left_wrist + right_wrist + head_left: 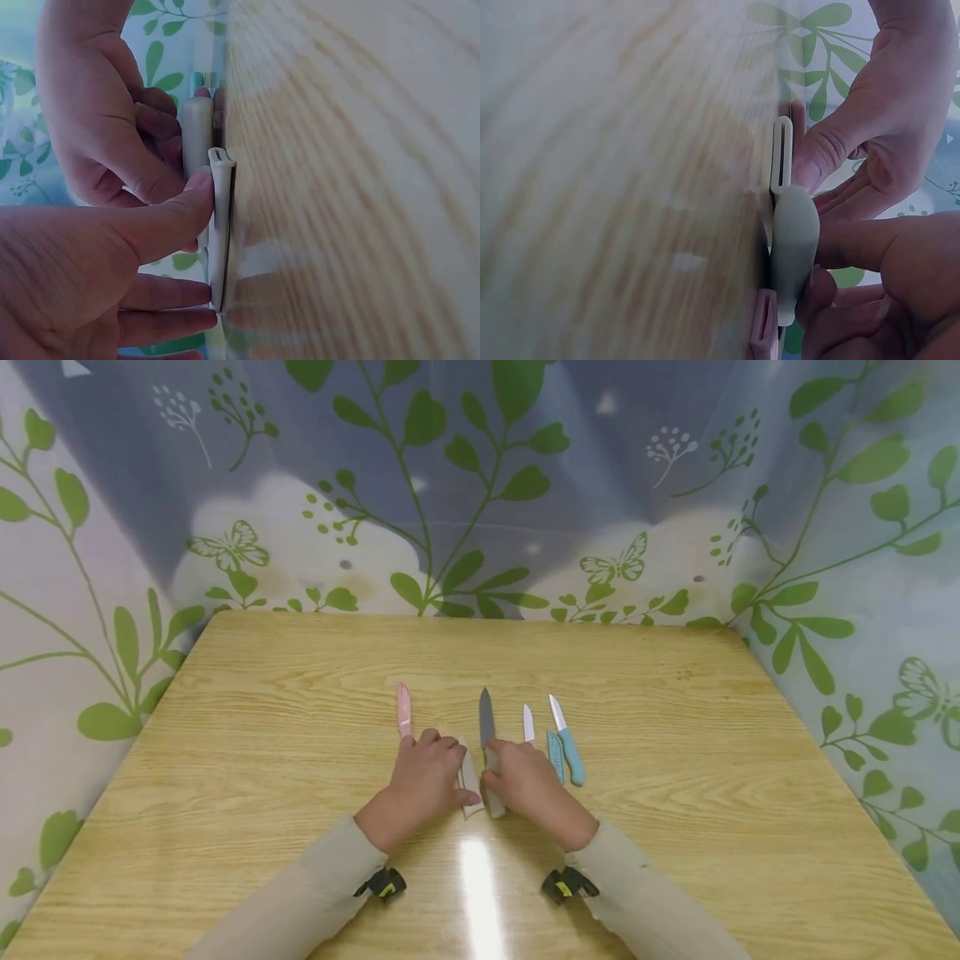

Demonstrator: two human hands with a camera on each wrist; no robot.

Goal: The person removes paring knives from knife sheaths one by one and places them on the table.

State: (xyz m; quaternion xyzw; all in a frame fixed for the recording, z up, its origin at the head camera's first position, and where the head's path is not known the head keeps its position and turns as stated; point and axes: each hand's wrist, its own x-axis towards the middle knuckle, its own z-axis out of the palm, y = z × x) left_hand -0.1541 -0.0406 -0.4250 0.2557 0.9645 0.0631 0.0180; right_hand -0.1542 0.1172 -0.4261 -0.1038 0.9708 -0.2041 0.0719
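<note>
In the head view my left hand (pixel 422 770) pinches an off-white knife sheath (pixel 468 768) at the table's middle. The left wrist view shows the thumb at the slotted end of that sheath (pixel 221 225) and fingertips at its other end. My right hand (pixel 531 778) grips a kitchen knife by its pale handle (pixel 795 240); its grey blade (pixel 487 714) points away from me. Sheath and knife lie side by side, apart. A white blade (pixel 528 723) sticks out beyond the right hand, its handle hidden. A pink slotted sheath (pixel 763 330) lies near that hand.
A long pink piece (pixel 403 703) lies just beyond my left hand, partly covered. Right of my right hand are a teal sheath (pixel 555 756) and a teal-handled knife (pixel 572 756) with a white blade. Leaf-patterned curtains (pixel 465 527) surround the wooden table (pixel 300 677).
</note>
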